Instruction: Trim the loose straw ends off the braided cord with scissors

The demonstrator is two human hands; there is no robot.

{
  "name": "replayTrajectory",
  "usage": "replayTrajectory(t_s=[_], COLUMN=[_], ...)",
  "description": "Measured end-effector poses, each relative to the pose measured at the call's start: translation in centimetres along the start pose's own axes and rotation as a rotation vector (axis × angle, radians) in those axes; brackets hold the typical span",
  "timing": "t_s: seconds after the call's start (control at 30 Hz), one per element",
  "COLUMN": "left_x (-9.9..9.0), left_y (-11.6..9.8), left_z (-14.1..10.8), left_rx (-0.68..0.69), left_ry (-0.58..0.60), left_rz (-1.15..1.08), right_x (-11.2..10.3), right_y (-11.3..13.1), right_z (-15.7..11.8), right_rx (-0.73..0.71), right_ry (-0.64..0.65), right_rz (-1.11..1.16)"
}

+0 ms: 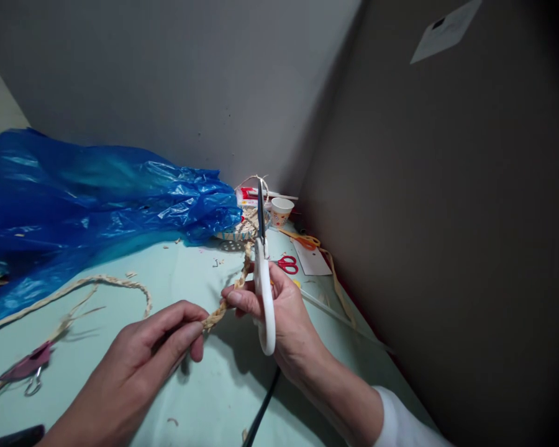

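Observation:
A braided cord of straw-like fibre (219, 312) runs between my two hands above the table. My left hand (161, 341) pinches its near end between thumb and fingers. Farther along the braid, the thumb and fingers of my right hand (284, 304) grip it too. That same hand carries white-handled scissors (267, 310), their dark blades (261, 211) together and pointing up and away from me. Beyond my fingers the braid continues toward the back, partly hidden by the scissors.
A blue plastic bag (97, 186) covers the back left. Behind my hands stand a paper cup (282, 211), red-handled scissors (287, 265) and orange-handled scissors (307, 241). Another braid (97, 279) and a binder clip (34, 379) lie left. A dark wall (447, 217) closes the right side.

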State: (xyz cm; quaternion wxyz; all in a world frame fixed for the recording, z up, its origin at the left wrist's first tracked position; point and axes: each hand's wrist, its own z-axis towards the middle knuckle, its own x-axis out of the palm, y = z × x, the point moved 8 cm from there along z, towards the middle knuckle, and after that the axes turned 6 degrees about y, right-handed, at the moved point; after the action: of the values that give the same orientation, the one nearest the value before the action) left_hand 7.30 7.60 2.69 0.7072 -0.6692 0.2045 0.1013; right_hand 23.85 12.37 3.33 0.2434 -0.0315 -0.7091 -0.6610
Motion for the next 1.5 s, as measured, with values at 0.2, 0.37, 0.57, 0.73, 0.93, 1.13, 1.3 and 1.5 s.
replayTrajectory(t_s=[0.2, 0.37, 0.57, 0.73, 0.93, 1.13, 1.3, 1.5], left_x=[-1.9, -3.1, -3.2, -2.8, -2.8, -2.9, -3.4, -4.1], left_y=[-0.7, -0.1, -0.4, -0.7, -1.4, -1.1, -1.4, -1.4], left_z=[0.2, 0.7, 0.6, 0.0, -0.5, -0.3, -0.8, -0.8], left_rx=[0.099, 0.088, 0.147, 0.258, 0.490, 0.391, 0.360, 0.350], left_ry=[-0.181, -0.215, -0.237, -0.260, -0.280, -0.285, -0.352, -0.383], left_rz=[0.166, 0.209, 0.237, 0.434, 0.665, 0.626, 0.533, 0.487], right_x=[-0.9, -2.1, -2.4, -2.1, -3.2, -3.3, -3.0, -3.7], right_y=[0.6, 0.9, 0.6, 0.2, 1.5, 2.0, 2.1, 2.3], right_z=[0.5, 0.8, 0.9, 0.9, 1.0, 0.8, 0.7, 0.9], right_rx=[-0.033, -0.052, -0.068, -0.047, -0.084, -0.098, -0.097, -0.083], right_ry=[-0.052, -0.122, -0.120, -0.110, -0.196, -0.216, -0.209, -0.253], right_rz=[-0.007, 0.005, 0.017, 0.023, 0.036, 0.054, 0.056, 0.025])
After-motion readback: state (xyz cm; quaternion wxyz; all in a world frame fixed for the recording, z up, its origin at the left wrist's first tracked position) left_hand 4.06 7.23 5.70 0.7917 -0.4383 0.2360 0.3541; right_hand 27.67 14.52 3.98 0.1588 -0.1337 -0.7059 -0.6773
